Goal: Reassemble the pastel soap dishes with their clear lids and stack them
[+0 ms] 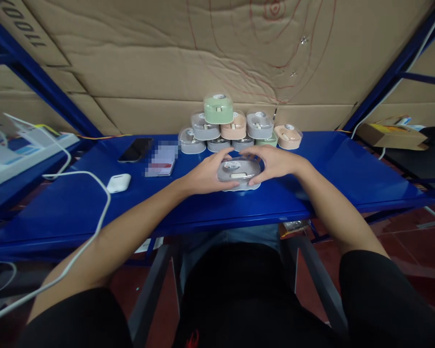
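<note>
Grey lidded box (pixel 244 166) is level, long axis running left to right, its pale tab (pixel 239 176) facing the near edge of the blue worktop (pixel 203 208). Both hands (pixel 207 173) grip its ends, in front of stacked boxes (pixel 219 111). Cardboard (pixel 130 58) stands behind, between blue metal posts (pixel 41 79).

Apparently six grey boxes (pixel 245 167), two green boxes (pixel 218 116), two peach boxes (pixel 289 140), two phones (pixel 135 150), one white case (pixel 119 183)
</note>
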`<state>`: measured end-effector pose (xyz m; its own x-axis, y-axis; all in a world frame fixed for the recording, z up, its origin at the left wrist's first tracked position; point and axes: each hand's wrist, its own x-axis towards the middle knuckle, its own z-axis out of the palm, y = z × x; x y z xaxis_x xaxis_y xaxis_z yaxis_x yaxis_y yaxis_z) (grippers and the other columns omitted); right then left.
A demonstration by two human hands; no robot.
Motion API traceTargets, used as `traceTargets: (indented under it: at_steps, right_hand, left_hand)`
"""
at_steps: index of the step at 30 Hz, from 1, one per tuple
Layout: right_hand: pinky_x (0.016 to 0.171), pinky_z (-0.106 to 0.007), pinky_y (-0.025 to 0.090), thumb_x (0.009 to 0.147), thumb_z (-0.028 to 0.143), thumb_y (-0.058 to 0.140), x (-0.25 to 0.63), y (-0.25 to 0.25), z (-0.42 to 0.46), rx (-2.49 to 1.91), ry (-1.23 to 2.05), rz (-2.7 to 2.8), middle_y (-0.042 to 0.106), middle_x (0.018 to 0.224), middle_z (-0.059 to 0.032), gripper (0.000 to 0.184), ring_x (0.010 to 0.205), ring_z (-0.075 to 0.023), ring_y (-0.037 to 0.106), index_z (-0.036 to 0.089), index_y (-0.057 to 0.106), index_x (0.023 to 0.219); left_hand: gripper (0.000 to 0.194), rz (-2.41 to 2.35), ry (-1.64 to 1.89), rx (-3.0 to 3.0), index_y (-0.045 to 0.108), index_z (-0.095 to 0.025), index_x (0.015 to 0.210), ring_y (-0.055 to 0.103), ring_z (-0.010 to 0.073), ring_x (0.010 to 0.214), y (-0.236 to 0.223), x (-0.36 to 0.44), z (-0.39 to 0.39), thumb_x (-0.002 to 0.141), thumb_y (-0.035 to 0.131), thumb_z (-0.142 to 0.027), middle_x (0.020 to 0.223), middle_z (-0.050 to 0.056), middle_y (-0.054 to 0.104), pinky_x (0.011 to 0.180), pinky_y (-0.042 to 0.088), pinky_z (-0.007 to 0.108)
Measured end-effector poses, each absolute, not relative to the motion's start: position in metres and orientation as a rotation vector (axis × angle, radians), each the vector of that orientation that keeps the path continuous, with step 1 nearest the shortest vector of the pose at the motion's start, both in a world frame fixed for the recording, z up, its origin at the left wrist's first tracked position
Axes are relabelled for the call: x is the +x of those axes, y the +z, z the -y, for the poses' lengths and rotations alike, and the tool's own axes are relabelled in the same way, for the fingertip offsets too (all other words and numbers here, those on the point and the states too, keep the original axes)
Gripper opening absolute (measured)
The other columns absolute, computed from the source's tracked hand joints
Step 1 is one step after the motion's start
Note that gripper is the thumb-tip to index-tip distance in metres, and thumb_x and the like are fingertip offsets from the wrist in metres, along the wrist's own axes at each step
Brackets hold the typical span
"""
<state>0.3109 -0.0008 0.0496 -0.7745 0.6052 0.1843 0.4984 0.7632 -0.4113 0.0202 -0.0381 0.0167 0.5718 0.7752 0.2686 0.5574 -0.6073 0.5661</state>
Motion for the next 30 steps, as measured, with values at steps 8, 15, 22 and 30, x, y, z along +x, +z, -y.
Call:
traceTargets:
  at_steps: [8,15,22,30]
  right_hand:
    - [0.108,-0.06,0.063,0.068,0.058,0.104,0.313,0.053,0.003,-0.88,0.496,2.685,0.08,0.145,-0.0132,0.094,0.123,-0.0417,0.077,0.026,0.073,0.152]
    - [0.11,-0.058,0.062,0.069,0.057,0.104,0.314,0.051,0.002,-0.899,0.5,2.694,0.079,0.146,-0.0127,0.096,0.126,-0.0409,0.075,0.026,0.071,0.154]
    - [0.107,-0.06,0.063,0.067,0.06,0.104,0.315,0.052,0.001,-0.944,0.519,2.706,0.08,0.142,-0.0115,0.098,0.121,-0.0424,0.076,0.028,0.071,0.153]
    - [0.121,-0.068,0.055,0.066,0.068,0.102,0.302,0.038,0.003,-0.861,0.493,2.7,0.07,0.16,-0.0165,0.112,0.143,-0.0494,0.066,0.026,0.063,0.163]
  left_hand:
    - [0.119,-1.041,0.749,2.359,0.037,-0.023,0.175,0.062,0.0456,0.152,0.013,0.022,0.037,0.079,0.093,-0.067,0.159,0.021,0.067,0.13,0.047,0.064]
    - [0.119,-1.007,0.75,2.351,0.039,-0.024,0.173,0.064,0.0459,0.151,0.009,0.021,0.032,0.078,0.095,-0.069,0.16,0.021,0.067,0.128,0.05,0.064]
    - [0.121,-1.009,0.756,2.33,0.039,-0.024,0.173,0.063,0.0455,0.152,0.01,0.022,0.033,0.076,0.096,-0.07,0.16,0.021,0.067,0.129,0.049,0.063]
    - [0.131,-1.063,0.671,2.332,0.037,-0.023,0.176,0.06,0.0492,0.155,0.009,0.018,0.03,0.07,0.1,-0.07,0.164,0.024,0.062,0.129,0.049,0.067]
